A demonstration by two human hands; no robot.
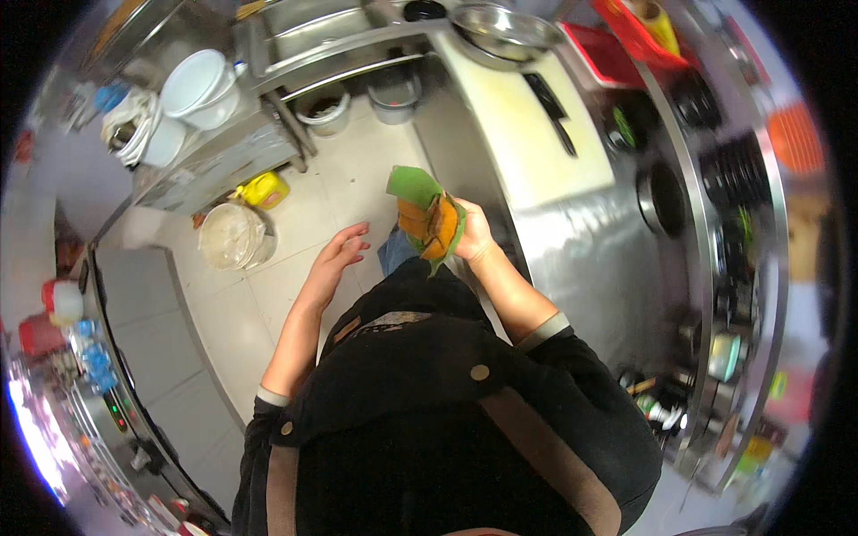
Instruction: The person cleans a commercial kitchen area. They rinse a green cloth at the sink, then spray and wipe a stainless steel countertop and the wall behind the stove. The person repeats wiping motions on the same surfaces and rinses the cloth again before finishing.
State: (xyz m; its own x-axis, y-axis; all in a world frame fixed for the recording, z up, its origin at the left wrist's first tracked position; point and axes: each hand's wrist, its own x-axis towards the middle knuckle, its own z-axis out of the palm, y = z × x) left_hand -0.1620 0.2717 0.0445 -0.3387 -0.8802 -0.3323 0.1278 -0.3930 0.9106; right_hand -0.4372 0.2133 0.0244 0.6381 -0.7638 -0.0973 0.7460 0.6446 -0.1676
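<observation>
My right hand [474, 231] grips a bundle of scouring pads or cloths [434, 218], green and orange, with a dark brown piece among the folds; I cannot tell exactly what they are. My left hand [340, 251] is held up over the floor, its fingers apart, with nothing in it and not touching the bundle. The bundle is in front of my black apron [402, 362]. To the right of it, a black-handled cleaver or knife [553, 114] lies on a white cutting board [523, 141], near a steel bowl [503, 33].
A steel counter [583, 268] runs along my right, below shelves with stacked black dishes [734, 174]. Ahead are a steel sink [315, 33] and floor buckets [395, 100]. On the left stand a white bucket [234, 238], a yellow jug [263, 190] and a low steel cabinet [221, 154].
</observation>
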